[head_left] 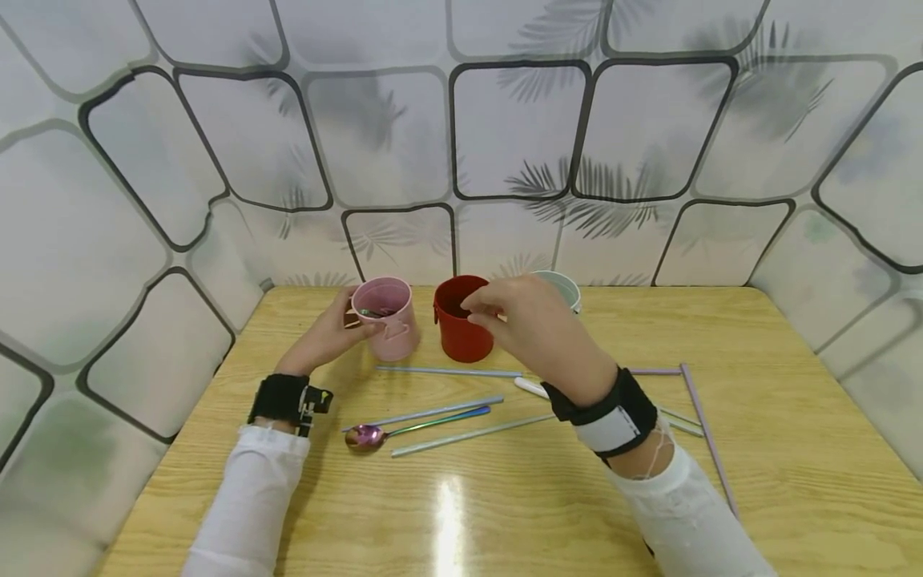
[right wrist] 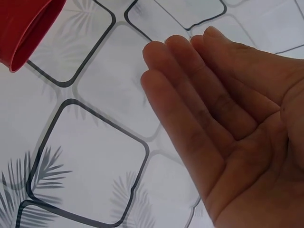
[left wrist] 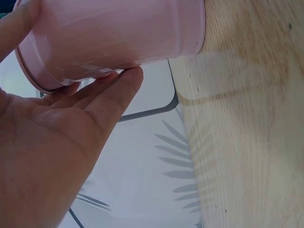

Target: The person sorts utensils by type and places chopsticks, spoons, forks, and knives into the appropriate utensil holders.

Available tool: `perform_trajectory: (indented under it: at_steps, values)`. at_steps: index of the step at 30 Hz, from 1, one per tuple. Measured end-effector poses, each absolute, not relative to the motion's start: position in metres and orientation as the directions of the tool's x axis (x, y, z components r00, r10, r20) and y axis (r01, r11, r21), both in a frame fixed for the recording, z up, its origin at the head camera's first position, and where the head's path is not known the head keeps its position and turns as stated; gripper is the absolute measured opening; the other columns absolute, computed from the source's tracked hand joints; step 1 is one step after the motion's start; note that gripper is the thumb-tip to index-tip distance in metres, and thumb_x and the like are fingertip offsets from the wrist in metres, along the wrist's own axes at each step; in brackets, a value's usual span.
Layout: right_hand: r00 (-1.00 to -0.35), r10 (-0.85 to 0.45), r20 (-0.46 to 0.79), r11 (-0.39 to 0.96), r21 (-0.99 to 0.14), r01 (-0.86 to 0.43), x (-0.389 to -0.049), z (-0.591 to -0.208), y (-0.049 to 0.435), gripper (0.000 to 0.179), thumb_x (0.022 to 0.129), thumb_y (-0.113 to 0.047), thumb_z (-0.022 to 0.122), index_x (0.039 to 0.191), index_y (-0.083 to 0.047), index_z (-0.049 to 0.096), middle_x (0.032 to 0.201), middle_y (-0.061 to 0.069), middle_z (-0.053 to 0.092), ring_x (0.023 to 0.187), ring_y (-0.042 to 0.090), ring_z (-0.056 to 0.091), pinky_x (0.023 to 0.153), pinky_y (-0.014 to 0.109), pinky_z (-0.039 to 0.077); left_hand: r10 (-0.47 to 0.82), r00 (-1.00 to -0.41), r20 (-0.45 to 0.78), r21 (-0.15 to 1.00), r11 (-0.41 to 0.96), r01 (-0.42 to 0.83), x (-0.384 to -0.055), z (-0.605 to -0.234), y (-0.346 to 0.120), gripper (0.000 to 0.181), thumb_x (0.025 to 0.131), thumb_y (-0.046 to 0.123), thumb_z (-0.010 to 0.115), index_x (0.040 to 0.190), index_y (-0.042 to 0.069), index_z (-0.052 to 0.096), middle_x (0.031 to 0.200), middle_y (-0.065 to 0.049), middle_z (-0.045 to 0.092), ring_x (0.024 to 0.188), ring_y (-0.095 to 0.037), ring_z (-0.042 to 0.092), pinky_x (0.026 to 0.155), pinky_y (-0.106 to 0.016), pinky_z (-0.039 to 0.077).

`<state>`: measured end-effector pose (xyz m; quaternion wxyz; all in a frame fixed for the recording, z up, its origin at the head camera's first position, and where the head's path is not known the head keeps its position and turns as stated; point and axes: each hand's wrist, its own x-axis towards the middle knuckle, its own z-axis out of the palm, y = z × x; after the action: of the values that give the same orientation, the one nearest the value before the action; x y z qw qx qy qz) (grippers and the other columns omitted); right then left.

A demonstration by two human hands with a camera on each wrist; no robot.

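Observation:
My left hand (head_left: 323,336) holds a small pink bucket (head_left: 395,340) at the left, thumb on the near side and fingers round the far side. Small shiny items lie inside that bucket; their kind is unclear. In the left wrist view, the fingers (left wrist: 114,97) lie along the bucket's pink wall (left wrist: 114,38). Over the right side of a red bucket (head_left: 465,343) hovers my right hand (head_left: 548,332), its fingers loosely bent. The right wrist view shows its palm (right wrist: 251,152) with nothing held, apart from the red bucket's rim (right wrist: 28,47).
Behind my right hand stands a pale green bucket (head_left: 566,290), partly hidden. A rainbow-coloured spoon (head_left: 365,437), blue sticks (head_left: 447,371), a pale green stick (head_left: 469,437), purple sticks (head_left: 710,441) and a white handle-like piece (head_left: 530,388) lie on the wooden table (head_left: 346,513). Patterned walls enclose the table.

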<state>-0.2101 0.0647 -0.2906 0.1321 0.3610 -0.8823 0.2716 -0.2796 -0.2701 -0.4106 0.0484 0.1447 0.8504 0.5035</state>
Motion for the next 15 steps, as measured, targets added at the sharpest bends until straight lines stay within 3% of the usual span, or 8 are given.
perform_trajectory:
  at_steps: [15]
  values:
    - [-0.739, -0.527, 0.419, 0.615, -0.413, -0.672, -0.216, -0.300, 0.082, 0.018, 0.089, -0.003, 0.080, 0.107, -0.004, 0.080, 0.102, 0.008, 0.078, 0.094, 0.023, 0.072, 0.084, 0.039, 0.060, 0.295, -0.954, 0.056, 0.868, 0.458, 0.192, -0.277, -0.408, -0.269, 0.074, 0.102, 0.013, 0.066, 0.158, -0.002, 0.020, 0.156, -0.029, 0.032, 0.145, -0.049, 0.036, 0.112, -0.057, 0.041]
